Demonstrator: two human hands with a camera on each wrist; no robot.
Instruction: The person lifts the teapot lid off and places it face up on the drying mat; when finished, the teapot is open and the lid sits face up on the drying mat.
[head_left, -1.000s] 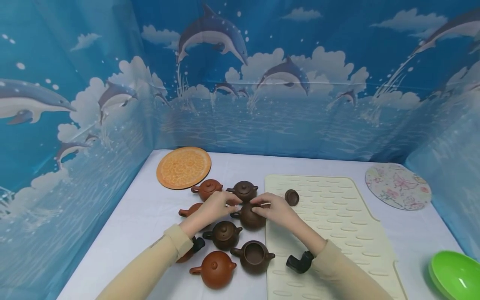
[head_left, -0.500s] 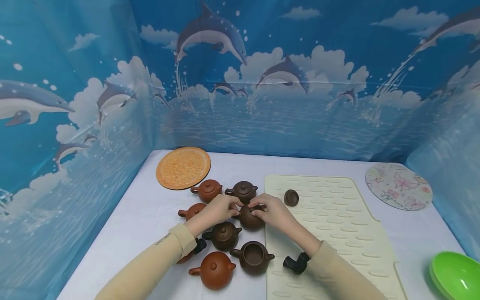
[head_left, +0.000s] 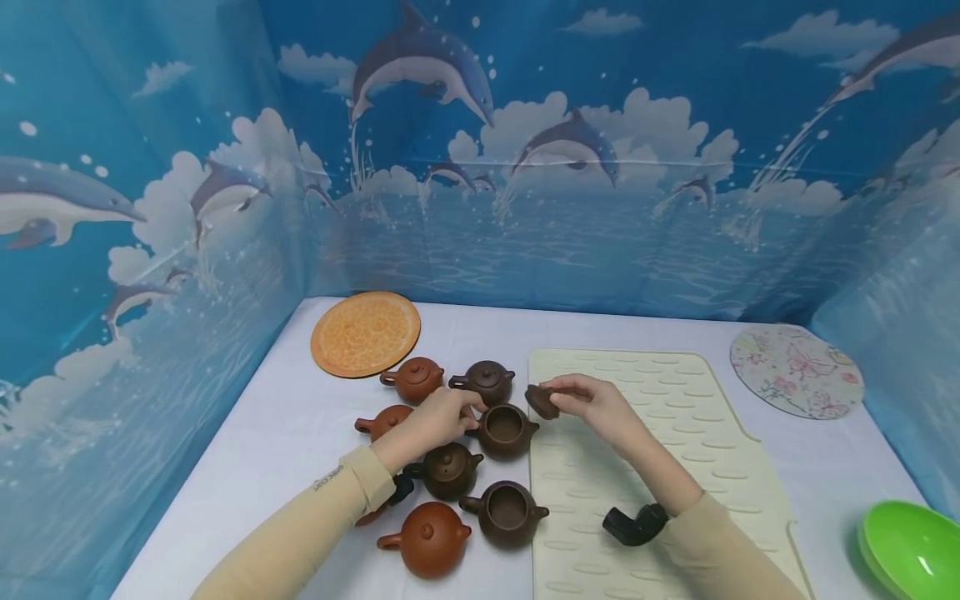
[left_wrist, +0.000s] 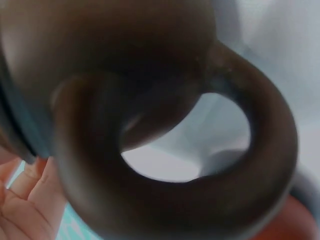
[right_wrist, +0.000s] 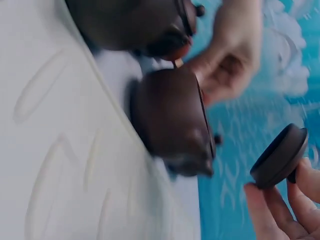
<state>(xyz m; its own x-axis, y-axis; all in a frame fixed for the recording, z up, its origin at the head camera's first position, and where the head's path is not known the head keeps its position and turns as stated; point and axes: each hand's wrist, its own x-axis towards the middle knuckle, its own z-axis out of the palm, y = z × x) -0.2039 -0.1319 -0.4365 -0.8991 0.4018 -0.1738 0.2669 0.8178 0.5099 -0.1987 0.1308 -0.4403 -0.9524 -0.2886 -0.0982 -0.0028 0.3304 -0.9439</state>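
My right hand pinches a dark brown teapot lid, tilted in the air over the mat's left edge; its rim shows in the right wrist view. Just left of it stands a dark brown teapot with an uncovered mouth. My left hand is at that teapot's handle side, its curled fingers seeming to pinch the handle; the exact contact is partly hidden. A large dark teapot handle fills the left wrist view. Nearer me are a lidded dark teapot and another dark teapot without a lid.
Several reddish-brown teapots stand on the left, one near the front. Another dark lidded teapot is at the back. A cream mat lies right, beyond it a green bowl and a floral disc. An orange disc lies back left.
My right hand has lifted the lid off the dark teapot and moved right with it, baring the teapot's mouth. The lid on the mat is now out of sight. My left hand stays nearly still.
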